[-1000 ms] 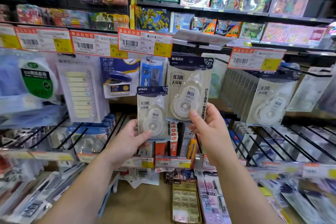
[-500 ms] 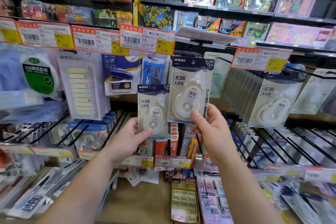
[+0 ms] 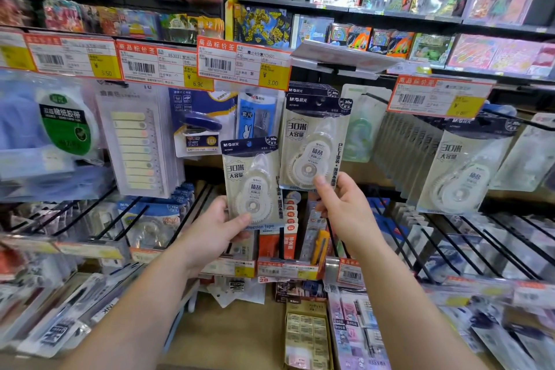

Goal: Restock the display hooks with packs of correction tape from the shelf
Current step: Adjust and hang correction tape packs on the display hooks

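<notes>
- The left hand [image 3: 210, 237] pinches a correction tape pack [image 3: 250, 182] by its lower edge, below the hooks.
- The right hand [image 3: 345, 213] pinches a second pack [image 3: 313, 144] at its bottom, raised before the hanging stock [image 3: 312, 90].
- Best done by lining the header hole with the hook tip, then sliding it back level.

The left hand [image 3: 210, 234] covers the lower edge of its correction tape pack [image 3: 251, 180], and the hook behind the upper pack [image 3: 313, 141] is hidden. Both forearms run off the bottom edge. Side racks blur — the rightmost price tag [image 3: 438, 96] shows no legible price.
</notes>
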`<action>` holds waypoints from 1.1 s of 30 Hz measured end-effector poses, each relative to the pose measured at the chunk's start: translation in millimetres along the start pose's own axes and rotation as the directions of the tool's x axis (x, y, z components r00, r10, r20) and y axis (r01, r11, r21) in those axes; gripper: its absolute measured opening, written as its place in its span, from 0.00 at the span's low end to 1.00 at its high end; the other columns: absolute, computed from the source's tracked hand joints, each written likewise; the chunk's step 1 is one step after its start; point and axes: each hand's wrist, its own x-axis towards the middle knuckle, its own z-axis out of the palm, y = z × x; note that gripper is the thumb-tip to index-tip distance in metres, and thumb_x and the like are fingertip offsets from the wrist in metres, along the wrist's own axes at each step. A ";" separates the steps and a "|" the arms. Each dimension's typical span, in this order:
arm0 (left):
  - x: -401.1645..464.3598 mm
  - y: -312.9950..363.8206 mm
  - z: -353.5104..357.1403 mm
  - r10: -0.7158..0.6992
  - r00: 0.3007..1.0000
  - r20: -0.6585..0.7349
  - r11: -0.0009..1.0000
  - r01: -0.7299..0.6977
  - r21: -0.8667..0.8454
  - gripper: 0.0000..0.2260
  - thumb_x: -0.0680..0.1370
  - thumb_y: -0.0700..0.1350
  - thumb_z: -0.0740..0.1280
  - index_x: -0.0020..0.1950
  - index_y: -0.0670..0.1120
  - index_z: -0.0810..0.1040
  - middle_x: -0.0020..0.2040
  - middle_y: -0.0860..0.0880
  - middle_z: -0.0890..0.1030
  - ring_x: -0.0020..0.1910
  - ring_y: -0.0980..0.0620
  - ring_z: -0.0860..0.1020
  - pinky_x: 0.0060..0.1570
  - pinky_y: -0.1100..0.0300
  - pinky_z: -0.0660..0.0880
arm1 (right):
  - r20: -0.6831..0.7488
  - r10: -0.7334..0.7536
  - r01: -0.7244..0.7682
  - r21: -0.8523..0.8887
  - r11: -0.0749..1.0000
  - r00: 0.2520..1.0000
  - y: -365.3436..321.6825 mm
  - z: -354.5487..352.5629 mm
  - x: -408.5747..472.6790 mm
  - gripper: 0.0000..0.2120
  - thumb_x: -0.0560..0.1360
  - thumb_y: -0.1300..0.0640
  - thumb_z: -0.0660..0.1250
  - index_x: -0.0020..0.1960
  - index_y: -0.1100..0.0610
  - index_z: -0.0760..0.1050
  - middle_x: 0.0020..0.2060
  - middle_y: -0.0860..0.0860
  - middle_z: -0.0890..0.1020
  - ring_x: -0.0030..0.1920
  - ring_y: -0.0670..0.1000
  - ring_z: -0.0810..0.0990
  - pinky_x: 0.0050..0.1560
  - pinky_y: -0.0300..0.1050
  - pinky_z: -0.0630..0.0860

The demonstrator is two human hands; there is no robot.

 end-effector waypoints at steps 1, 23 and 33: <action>0.5 -0.5 -0.2 -0.002 1.000 -0.004 1.000 0.003 0.008 0.11 0.81 0.45 0.66 0.63 0.51 0.71 0.56 0.49 0.83 0.52 0.49 0.83 0.57 0.50 0.79 | -0.001 0.001 -0.001 -0.007 1.000 1.000 0.7 0.1 2.1 0.07 0.80 0.43 0.61 0.54 0.44 0.74 0.45 0.45 0.83 0.40 0.43 0.80 0.49 0.45 0.78; 2.9 -0.8 -1.0 -0.019 0.999 -0.028 1.000 0.020 0.017 0.10 0.80 0.47 0.66 0.59 0.56 0.70 0.54 0.52 0.83 0.50 0.51 0.83 0.58 0.48 0.78 | 0.015 0.075 -0.075 -0.023 0.997 0.997 9.1 5.8 52.5 0.13 0.81 0.44 0.60 0.58 0.52 0.73 0.48 0.48 0.80 0.41 0.44 0.78 0.48 0.47 0.77; 0.3 0.4 -1.3 -0.029 0.999 -0.034 0.997 0.031 0.066 0.10 0.80 0.48 0.66 0.59 0.57 0.70 0.53 0.51 0.83 0.50 0.51 0.83 0.60 0.44 0.77 | 0.011 0.066 -0.066 -0.022 0.998 0.998 13.1 6.6 63.6 0.15 0.81 0.44 0.61 0.63 0.52 0.72 0.49 0.47 0.80 0.41 0.44 0.78 0.41 0.41 0.73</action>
